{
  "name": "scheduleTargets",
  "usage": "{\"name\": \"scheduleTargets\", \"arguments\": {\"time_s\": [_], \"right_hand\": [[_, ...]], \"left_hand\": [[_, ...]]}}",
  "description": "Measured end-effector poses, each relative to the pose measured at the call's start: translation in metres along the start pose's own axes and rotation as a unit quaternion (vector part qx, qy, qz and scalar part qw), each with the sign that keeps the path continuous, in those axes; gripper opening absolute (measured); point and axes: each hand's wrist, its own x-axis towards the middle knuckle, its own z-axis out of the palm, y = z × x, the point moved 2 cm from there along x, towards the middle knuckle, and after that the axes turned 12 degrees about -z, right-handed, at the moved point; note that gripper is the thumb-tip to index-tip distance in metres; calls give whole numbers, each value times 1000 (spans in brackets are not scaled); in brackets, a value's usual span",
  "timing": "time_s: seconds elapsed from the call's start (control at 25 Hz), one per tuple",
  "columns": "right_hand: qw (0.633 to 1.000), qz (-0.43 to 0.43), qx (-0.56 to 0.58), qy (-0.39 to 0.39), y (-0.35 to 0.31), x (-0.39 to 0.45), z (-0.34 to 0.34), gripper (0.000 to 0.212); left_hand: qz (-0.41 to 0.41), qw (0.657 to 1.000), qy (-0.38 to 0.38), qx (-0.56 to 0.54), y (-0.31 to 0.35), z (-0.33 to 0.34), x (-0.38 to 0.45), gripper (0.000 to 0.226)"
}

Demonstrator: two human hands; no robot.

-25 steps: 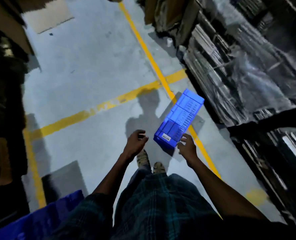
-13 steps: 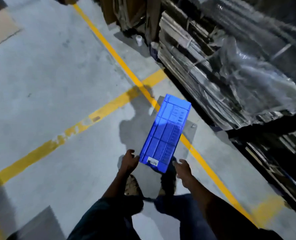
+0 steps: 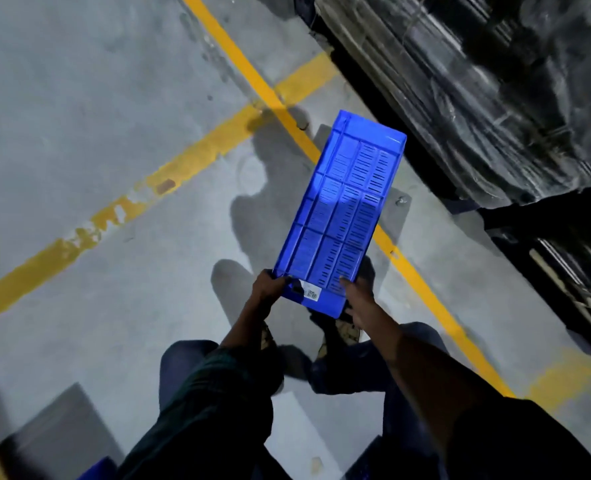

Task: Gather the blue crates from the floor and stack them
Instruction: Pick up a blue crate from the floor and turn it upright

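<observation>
A long blue slotted crate (image 3: 342,209) lies on the grey concrete floor across a yellow line, its near end carrying a white barcode label (image 3: 312,293). My left hand (image 3: 265,289) grips the crate's near left corner. My right hand (image 3: 356,296) holds the near right corner, thumb on the slotted face. The near end looks slightly raised above my feet; I cannot tell whether the far end rests on the floor.
Dark shrink-wrapped pallet stacks (image 3: 488,98) line the right side, close to the crate's far end. Yellow floor lines (image 3: 169,174) cross ahead. A blue edge of another crate (image 3: 96,471) shows at the bottom left. Open concrete lies to the left.
I have stepped closer and bent down. Both hands, apart from the crate a second ago, have closed on its near end.
</observation>
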Motion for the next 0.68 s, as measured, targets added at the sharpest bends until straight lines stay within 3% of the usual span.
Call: {"name": "scheduleTargets", "arguments": {"time_s": [0.08,0.2,0.36,0.56,0.68], "right_hand": [[998,-53,-21,17,-20,-20,-6,34],[993,-99,-47,34,-39,-41,-22,30],[999,-34,11,10,-88,-108,-34,19],[998,-16,52,-21,-130,-224,-39,18],[997,-38,63,-11,-145,-273,-38,20]], "left_hand": [[23,1000,12,-3,6,-5,-20,43],[73,997,9,-36,20,-18,-61,37],[133,990,4,-34,37,-44,-125,29],[199,978,21,59,36,-101,-217,31],[204,979,-1,-7,23,-131,-270,33]]}}
